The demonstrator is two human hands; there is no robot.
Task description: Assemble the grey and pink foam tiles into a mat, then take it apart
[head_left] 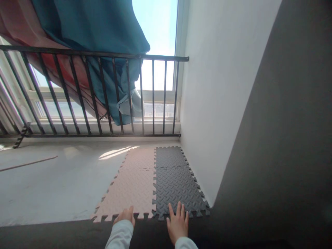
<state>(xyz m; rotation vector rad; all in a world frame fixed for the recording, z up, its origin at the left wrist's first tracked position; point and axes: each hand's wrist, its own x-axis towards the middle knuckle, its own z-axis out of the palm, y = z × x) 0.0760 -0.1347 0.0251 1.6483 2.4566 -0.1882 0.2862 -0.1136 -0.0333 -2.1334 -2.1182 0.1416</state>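
Observation:
My left hand (126, 216) is at the near edge of the pink foam mat (135, 192), its fingers bent together over the toothed border. Part of those fingers is hidden from me. My right hand (177, 223) lies with spread fingers at the near edge of the black foam mat (175, 186), fingertips on its textured top. The two mats are side by side on the floor, their jigsaw edges meeting along a line between my hands. A cross seam shows that each strip is made of two tiles, the far ones near the railing.
A white wall (207, 103) rises along the right side of the black mat. Beyond the mats stands a black metal railing (114, 95) before a window, with a blue and red curtain (93, 27). A thin stick (28, 163) lies on the pale floor (59, 190) at left.

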